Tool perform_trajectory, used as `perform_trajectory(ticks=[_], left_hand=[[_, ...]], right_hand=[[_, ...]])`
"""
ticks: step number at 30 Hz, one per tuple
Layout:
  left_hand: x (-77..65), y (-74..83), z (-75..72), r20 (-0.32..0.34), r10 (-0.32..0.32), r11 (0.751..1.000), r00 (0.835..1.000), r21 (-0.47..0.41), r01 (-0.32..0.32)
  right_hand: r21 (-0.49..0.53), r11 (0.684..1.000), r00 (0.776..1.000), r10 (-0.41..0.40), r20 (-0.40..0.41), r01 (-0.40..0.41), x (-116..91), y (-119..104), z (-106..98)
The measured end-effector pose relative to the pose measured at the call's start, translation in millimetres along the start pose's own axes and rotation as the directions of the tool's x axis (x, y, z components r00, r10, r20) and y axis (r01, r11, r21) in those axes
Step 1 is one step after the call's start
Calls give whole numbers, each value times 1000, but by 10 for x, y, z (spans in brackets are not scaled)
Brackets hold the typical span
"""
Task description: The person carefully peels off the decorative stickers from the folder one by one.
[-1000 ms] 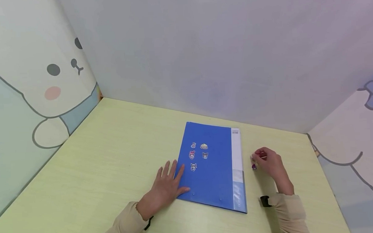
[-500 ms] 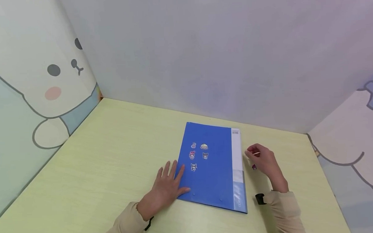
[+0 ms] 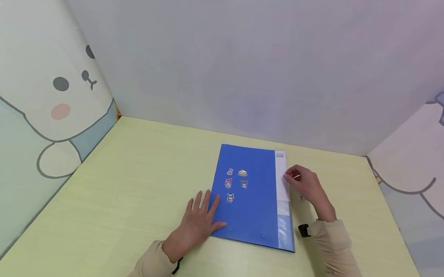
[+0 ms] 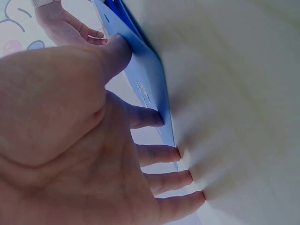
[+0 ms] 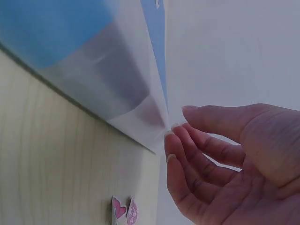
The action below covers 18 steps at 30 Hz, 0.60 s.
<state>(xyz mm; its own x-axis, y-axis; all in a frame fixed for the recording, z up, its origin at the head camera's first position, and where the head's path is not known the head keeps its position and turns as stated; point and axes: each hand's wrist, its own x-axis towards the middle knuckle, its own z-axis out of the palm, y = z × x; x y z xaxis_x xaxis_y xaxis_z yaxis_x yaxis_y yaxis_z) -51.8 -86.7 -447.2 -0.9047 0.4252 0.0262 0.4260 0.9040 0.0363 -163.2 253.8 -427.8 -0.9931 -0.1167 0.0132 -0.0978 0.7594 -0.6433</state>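
A blue folder (image 3: 250, 219) lies on the table, with several small cartoon stickers (image 3: 228, 183) on its cover. My left hand (image 3: 195, 223) rests with spread fingers over the folder's lower left edge; its thumb lies on the cover and some fingertips touch the table. My right hand (image 3: 307, 184) is above the folder's white right-hand strip (image 3: 281, 177), thumb and fingertips drawn together in a pinch. A thin white edge of what looks like a sticker (image 3: 296, 176) shows at these fingers; the rest is hidden. Below this hand, pink-printed stickers (image 5: 119, 209) lie on the table.
The pale yellow table (image 3: 146, 169) meets a light back wall (image 3: 212, 65). Cartoon-printed side walls stand left (image 3: 12, 133) and right (image 3: 421, 160). A black strap (image 3: 303, 230) is at the right wrist.
My right hand has moved left from beside the stickers on the table to the folder's right-hand strip, fingers still pinched. My left hand and the folder have stayed put.
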Motion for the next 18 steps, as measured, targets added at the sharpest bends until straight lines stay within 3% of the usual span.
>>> perform_trajectory(ticks=[4, 18], left_hand=[[5, 15, -37, 41, -19, 1000, 999, -6, 20], [2, 12, -41, 24, -11, 1000, 1000, 8, 11]], right_hand=[[3, 1000, 1000, -20, 2, 20, 35, -52, 32], [27, 995, 993, -99, 56, 98, 107, -202, 137]])
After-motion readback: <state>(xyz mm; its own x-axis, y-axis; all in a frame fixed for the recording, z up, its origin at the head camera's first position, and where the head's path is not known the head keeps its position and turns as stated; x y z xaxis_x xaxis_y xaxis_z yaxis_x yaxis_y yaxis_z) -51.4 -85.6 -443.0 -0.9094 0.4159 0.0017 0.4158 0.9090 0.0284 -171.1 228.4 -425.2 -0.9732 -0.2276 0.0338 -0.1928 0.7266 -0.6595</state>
